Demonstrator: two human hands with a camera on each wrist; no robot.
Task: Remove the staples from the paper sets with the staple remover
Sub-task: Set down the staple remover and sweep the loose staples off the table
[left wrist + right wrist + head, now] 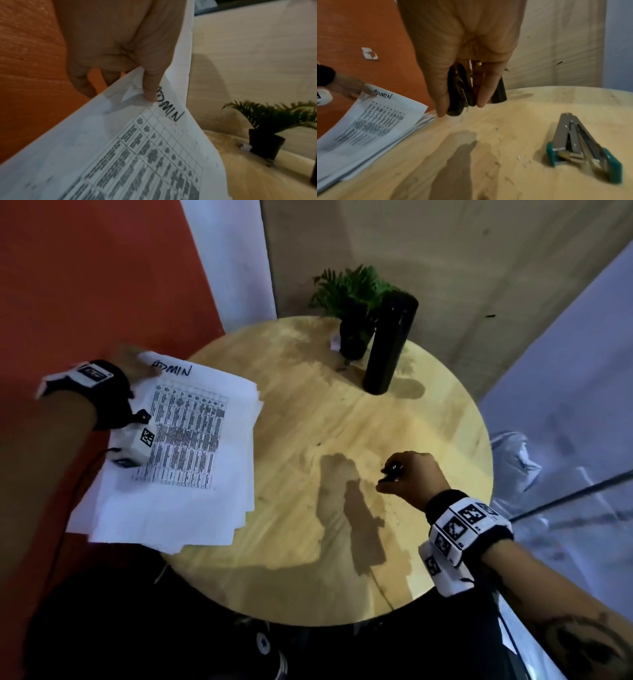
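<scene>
Staple remover [462,92]: a black tool is held in the right hand [412,474], above the bare wood near the right side of the round table [308,392].
Right hand: the thumb and fingers are curled round the staple remover and press it from both sides; the tool's tips cannot be made out.
Paper sets [178,450]: a white pile is laid at the left edge of the table, and a good part of it is hung out past the rim over the red floor [85,285]. The top sheet is marked with a printed grid and the written word ADMIN.
Left hand [120,47]: the far left corner of the top sheets is pinched, with the thumb [150,83] pressed on top and the fingers tucked below. That corner is lifted a little off the pile.
Open room: a wide bare stretch of wood is seen between the paper and the right hand, crossed by a dark shadow.
Stapler [580,147]: a silver one with teal ends is laid open on the wood, near the right hand, well apart from the paper.
Far edge: a potted plant [352,313] and a tall black bottle [390,344] are stood just beside each other, well apart from both hands.
Small bits: tiny bent staples [498,138] are scattered on the wood.
</scene>
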